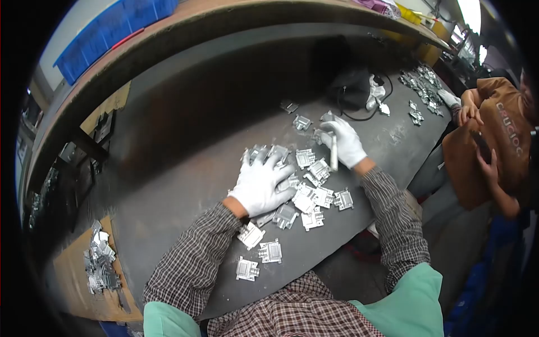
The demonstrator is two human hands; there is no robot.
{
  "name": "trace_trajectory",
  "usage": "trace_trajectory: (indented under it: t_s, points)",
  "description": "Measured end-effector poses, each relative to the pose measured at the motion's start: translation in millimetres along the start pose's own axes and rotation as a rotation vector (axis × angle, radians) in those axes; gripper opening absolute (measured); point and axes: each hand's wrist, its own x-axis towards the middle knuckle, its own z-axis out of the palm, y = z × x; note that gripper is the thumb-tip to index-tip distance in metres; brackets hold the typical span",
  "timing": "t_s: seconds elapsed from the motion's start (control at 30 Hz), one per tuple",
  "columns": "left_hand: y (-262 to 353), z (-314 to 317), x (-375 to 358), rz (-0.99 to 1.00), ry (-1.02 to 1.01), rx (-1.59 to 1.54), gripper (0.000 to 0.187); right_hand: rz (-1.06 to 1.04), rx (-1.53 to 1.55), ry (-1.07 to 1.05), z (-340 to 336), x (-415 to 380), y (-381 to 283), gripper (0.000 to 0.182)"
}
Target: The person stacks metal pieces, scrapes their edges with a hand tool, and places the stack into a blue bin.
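Many small silvery metal parts (pixel 304 197) lie spread over the dark worktop (pixel 168 185). My left hand (pixel 263 184), in a white glove, rests palm down with its fingers spread on several of them. To the right, my right hand (pixel 343 141), also gloved, has its fingers curled round a slim pale tool (pixel 334 154) that points down towards the worktop. A metal part (pixel 323 136) is by its fingertips; whether the hand touches it is unclear. Another part (pixel 302 122) lies just left of that hand.
A pile of metal parts (pixel 102 261) sits on cardboard (pixel 67 272) at the left. More parts (pixel 422 87) lie far right, near a person in a brown apron (pixel 469 163). A black cable (pixel 359 119) curves behind my right hand. A blue bin (pixel 112 36) stands on the shelf.
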Motion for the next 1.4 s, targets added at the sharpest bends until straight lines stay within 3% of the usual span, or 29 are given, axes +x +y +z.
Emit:
trace_trajectory:
  t_s: [0.03, 0.1, 0.13, 0.17, 0.23, 0.37, 0.43, 0.53, 0.57, 0.63, 0.7, 0.77, 0.83, 0.9, 1.13, 1.23, 1.3, 1.37, 1.4]
  points:
    - [-1, -4, -5, 0.000, -0.028, -0.007, 0.054, -0.040, -0.117, 0.004, 6, 14, 8, 0.025]
    - [-4, -7, -18, 0.009, 0.001, -0.031, 0.057, 0.151, -0.101, -0.142, 8, 33, 15, 0.025]
    - [3, -19, -22, -0.026, -0.035, -0.053, 0.060, 0.145, 0.014, -0.043, 19, 38, 23, 0.025]
    - [11, -33, -29, -0.065, -0.072, -0.076, 0.064, 0.359, 0.136, -0.099, 27, 36, 29, 0.025]
    - [19, -40, -42, 0.031, -0.028, -0.030, 0.073, 0.199, 0.144, -0.027, 35, 31, 14, 0.025]
    - [44, -36, -61, 0.294, -0.121, -0.113, 0.074, -0.014, 0.298, -0.098, 54, 10, -42, 0.025]
    - [53, -29, -67, 0.382, -0.208, -0.125, 0.074, -0.107, 0.404, -0.238, 53, 13, -64, 0.023]
    - [54, -17, -79, 0.425, -0.240, -0.157, 0.073, -0.176, 0.381, -0.019, 62, 44, -56, 0.020]
    - [54, -14, -84, 0.415, -0.252, -0.159, 0.072, -0.173, 0.347, 0.051, 69, 60, -42, 0.022]
    - [51, -8, -91, 0.395, -0.271, -0.149, 0.069, 0.257, 0.303, -0.068, 77, 88, -29, 0.033]
    - [48, -2, -97, 0.377, -0.223, -0.180, 0.064, 0.385, 0.335, -0.194, 91, 112, -12, 0.043]
    - [46, 1, -101, 0.353, -0.199, -0.189, 0.062, 0.295, 0.283, -0.329, 108, 114, -15, 0.045]
    - [43, 2, -102, 0.342, -0.178, -0.174, 0.062, 0.125, 0.193, -0.440, 101, 104, -63, 0.043]
    - [39, 0, -100, 0.338, -0.184, -0.162, 0.062, -0.230, 0.134, -0.442, 111, 85, -87, 0.039]
    - [36, -2, -108, 0.317, -0.043, -0.159, 0.054, -0.166, 0.380, -0.774, 62, 64, -138, 0.033]
    - [40, -31, -120, 0.234, 0.040, -0.236, 0.056, -0.285, 0.462, -0.386, 29, 35, -156, 0.027]
    - [32, -53, -136, 0.149, 0.078, -0.285, 0.067, -0.260, 0.478, -0.356, 2, 8, -167, 0.025]
    - [16, -65, -159, -0.039, 0.106, -0.127, 0.081, -0.262, 0.404, -0.313, -15, -31, -179, 0.030]
    - [8, -65, -176, -0.134, 0.101, -0.163, 0.085, -0.215, 0.332, -0.380, -25, -53, -188, 0.034]
